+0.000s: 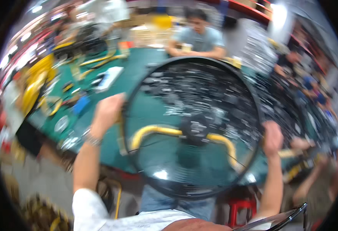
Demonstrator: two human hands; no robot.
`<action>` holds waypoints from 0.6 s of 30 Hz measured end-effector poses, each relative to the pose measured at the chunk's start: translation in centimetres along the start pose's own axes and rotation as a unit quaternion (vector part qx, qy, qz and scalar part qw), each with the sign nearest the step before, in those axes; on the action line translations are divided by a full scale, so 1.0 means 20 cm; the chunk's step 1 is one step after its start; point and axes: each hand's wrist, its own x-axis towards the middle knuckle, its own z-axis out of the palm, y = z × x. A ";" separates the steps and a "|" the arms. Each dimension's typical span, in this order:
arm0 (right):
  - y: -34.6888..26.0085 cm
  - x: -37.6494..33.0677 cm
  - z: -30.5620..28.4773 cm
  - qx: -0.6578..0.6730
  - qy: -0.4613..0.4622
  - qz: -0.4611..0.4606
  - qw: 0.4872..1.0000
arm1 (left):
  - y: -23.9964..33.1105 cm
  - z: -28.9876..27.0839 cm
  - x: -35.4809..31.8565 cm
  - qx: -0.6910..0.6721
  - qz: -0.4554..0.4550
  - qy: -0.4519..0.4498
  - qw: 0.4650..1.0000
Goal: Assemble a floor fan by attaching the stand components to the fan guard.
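Observation:
In front of me stands a large round black wheel (pixel 256 98) with a thin rim and a dark hub (pixel 194 129) at its middle. Its inside is see-through, and thin spokes, if any, are smeared by motion. My left hand (pixel 109 111) is closed at the wheel's left edge, and my right hand (pixel 273 138) is closed at its right edge. Both fists seem to grip the rim; the fingertips are hidden. A bent yellow tube (pixel 153 129) shows to both sides of the hub; whether it is joined to the wheel I cannot tell.
The green table (pixel 144 57) holds many small black parts (pixel 199 86) beyond the wheel. Yellow tubes (pixel 103 59), a blue item (pixel 81 104) and a white sheet (pixel 110 78) lie at left. A person (pixel 197 36) sits opposite; others work at right. A red stool (pixel 240 210) stands below.

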 end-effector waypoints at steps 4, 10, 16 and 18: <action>0.15 0.19 -0.11 0.146 -0.334 0.255 0.896 | 0.08 0.16 -0.10 -0.305 -0.114 0.206 0.923; 0.01 0.00 -0.07 0.186 0.011 0.170 0.968 | 0.01 0.06 -0.07 -0.428 -0.276 0.062 0.858; 0.01 0.00 -0.03 0.218 -0.005 0.226 0.949 | -0.10 0.05 0.00 -0.232 -0.335 -0.155 0.900; 0.06 0.06 -0.08 0.218 -0.159 0.327 0.906 | -0.02 0.16 -0.08 -0.242 -0.246 -0.026 0.938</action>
